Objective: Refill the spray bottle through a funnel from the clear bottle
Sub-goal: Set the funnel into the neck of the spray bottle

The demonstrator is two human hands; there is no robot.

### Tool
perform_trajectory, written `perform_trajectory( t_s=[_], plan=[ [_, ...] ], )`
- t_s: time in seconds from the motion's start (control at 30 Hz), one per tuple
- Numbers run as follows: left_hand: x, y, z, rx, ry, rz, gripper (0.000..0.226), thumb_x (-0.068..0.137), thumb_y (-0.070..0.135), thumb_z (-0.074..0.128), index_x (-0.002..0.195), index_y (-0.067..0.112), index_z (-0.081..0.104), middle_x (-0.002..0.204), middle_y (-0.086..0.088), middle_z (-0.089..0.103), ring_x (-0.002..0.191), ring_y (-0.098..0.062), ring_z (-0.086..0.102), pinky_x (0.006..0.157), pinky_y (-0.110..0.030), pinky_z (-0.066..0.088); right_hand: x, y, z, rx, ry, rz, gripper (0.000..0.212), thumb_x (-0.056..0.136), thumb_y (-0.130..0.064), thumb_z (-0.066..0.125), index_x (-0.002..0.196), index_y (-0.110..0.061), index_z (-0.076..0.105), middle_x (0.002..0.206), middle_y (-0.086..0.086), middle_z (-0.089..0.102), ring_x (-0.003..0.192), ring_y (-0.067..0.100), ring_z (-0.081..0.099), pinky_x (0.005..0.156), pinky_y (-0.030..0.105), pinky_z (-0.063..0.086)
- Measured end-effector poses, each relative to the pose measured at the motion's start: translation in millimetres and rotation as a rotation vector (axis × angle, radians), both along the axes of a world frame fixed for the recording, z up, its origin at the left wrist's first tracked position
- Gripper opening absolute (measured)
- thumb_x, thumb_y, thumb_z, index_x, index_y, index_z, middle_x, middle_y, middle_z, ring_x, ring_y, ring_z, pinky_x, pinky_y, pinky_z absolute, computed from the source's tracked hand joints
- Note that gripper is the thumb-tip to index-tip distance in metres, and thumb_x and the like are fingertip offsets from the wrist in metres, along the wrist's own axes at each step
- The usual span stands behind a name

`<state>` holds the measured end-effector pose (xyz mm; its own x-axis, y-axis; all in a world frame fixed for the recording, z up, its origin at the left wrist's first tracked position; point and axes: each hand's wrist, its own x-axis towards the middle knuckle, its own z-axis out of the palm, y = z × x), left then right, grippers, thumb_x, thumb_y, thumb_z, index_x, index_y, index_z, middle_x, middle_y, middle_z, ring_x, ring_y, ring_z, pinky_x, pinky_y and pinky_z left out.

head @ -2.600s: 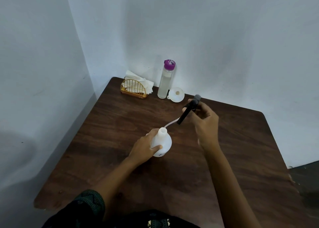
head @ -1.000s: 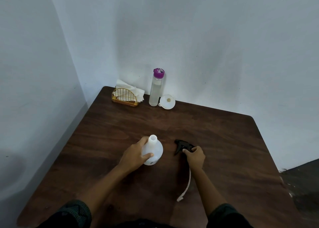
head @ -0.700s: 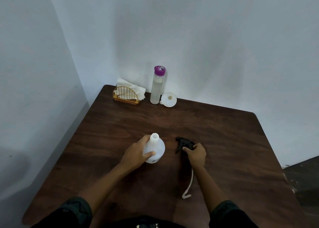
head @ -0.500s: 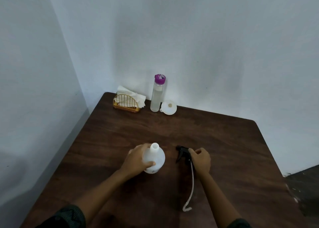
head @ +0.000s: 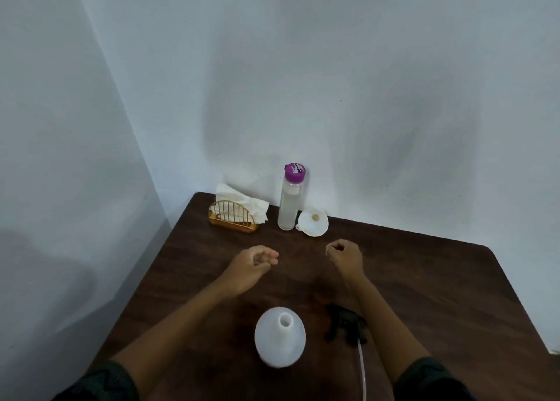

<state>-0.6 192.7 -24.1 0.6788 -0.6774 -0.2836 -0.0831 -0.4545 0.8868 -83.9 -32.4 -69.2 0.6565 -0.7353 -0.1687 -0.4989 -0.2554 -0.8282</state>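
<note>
The white spray bottle (head: 279, 338) stands upright near me with its neck uncapped. Its black trigger head (head: 344, 328) lies on the table to its right, with the dip tube trailing toward me. The clear bottle (head: 290, 200) with a purple cap stands at the back by the wall. The white funnel (head: 313, 222) lies right beside it. My left hand (head: 254, 265) hovers mid-table, fingers loosely curled and empty. My right hand (head: 345, 256) is curled with nothing in it, a short way in front of the funnel.
A gold wire napkin holder (head: 235, 217) with white tissues sits in the back left corner of the dark wooden table (head: 424, 294). White walls close the table in at the back and left.
Both hands let go, the left of the spray bottle and the right of the trigger head, and moved forward toward the clear bottle and funnel. The camera view tilted, so the bottle appears nearer.
</note>
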Motion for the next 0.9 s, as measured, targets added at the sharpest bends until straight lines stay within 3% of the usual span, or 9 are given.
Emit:
perform_trajectory(
  t_s=[0.07,0.13,0.27,0.4,0.5,0.57,0.7,0.8,0.9],
  plan=[
    [7.5,-11.1,-2.0,0.004,0.035,-0.004,0.028,0.09,0.004,0.051,0.115,0.016,0.059,0.106,0.003,0.066,0.102,-0.006,0.06,0.079,-0.013,0.047,20.0,-10.7,-2.7,0.003,-0.007,-0.054,0.008,0.081,-0.002,0.058,0.081,-0.004,0.065,0.083,0.013,0.067,0.082,0.029,0.064,0.077,0.039,0.051],
    [14.5,-20.2,-6.1,0.002,0.066,0.014,0.028,0.09,0.002,0.05,0.113,0.015,0.059,0.104,0.002,0.066,0.098,-0.006,0.061,0.077,-0.013,0.048,40.9,-24.3,-9.7,0.031,0.006,-0.122,0.017,0.08,-0.003,0.059,0.097,-0.001,0.063,0.096,0.017,0.067,0.089,0.033,0.064,0.082,0.04,0.051],
    [23.9,-29.4,-17.5,0.01,0.121,0.051,0.025,0.09,0.001,0.049,0.106,0.017,0.06,0.101,0.0,0.067,0.1,-0.014,0.063,0.093,-0.029,0.051,71.3,-43.7,-25.9,0.167,0.047,-0.14,0.048,0.081,-0.008,0.061,0.127,-0.003,0.049,0.117,0.019,0.061,0.106,0.036,0.06,0.093,0.047,0.05],
    [34.7,-29.6,-28.8,0.035,0.159,0.06,0.026,0.091,0.004,0.05,0.102,0.025,0.059,0.103,0.002,0.066,0.103,-0.015,0.062,0.094,-0.032,0.051,88.4,-48.0,-32.6,0.184,0.061,-0.138,0.029,0.082,-0.009,0.057,0.111,-0.004,0.056,0.108,0.018,0.063,0.1,0.035,0.062,0.09,0.048,0.051],
    [38.2,-26.6,-30.2,0.064,0.182,0.039,0.024,0.093,0.007,0.049,0.108,0.023,0.058,0.108,0.002,0.065,0.101,-0.014,0.062,0.083,-0.021,0.049,94.3,-47.5,-36.8,0.179,0.059,-0.167,0.009,0.083,-0.009,0.052,0.092,-0.009,0.055,0.102,0.018,0.064,0.094,0.035,0.063,0.081,0.045,0.053],
    [37.7,-24.3,-30.3,0.069,0.187,0.048,0.023,0.093,0.009,0.048,0.108,0.024,0.058,0.109,0.002,0.065,0.099,-0.013,0.062,0.074,-0.017,0.046,93.0,-49.0,-39.3,0.142,0.053,-0.196,0.006,0.083,-0.008,0.049,0.083,-0.012,0.054,0.098,0.019,0.066,0.089,0.036,0.065,0.073,0.042,0.053],
    [32.0,-16.8,-28.6,0.078,0.201,0.052,0.024,0.094,0.01,0.048,0.114,0.02,0.057,0.112,0.002,0.065,0.099,-0.011,0.062,0.068,-0.013,0.043,73.0,-42.7,-29.6,0.041,0.019,-0.201,0.009,0.083,-0.009,0.05,0.08,-0.011,0.058,0.091,0.015,0.067,0.084,0.036,0.065,0.074,0.045,0.056],
    [24.8,-10.7,-22.5,0.071,0.209,0.027,0.026,0.094,0.009,0.048,0.118,0.017,0.056,0.113,0.001,0.065,0.098,-0.009,0.062,0.065,-0.009,0.045,43.8,-27.5,-13.5,0.035,-0.054,-0.182,0.009,0.086,-0.009,0.053,0.088,-0.007,0.062,0.089,0.016,0.067,0.081,0.033,0.066,0.062,0.033,0.053],
    [15.8,-5.5,-14.0,0.045,0.206,0.01,0.027,0.093,0.006,0.049,0.118,0.015,0.056,0.111,0.0,0.064,0.093,-0.006,0.061,0.062,-0.004,0.046,10.4,-9.0,2.0,0.075,-0.127,-0.169,0.006,0.089,-0.01,0.057,0.091,-0.01,0.062,0.092,0.013,0.066,0.081,0.026,0.064,0.06,0.029,0.053]
  ],
)
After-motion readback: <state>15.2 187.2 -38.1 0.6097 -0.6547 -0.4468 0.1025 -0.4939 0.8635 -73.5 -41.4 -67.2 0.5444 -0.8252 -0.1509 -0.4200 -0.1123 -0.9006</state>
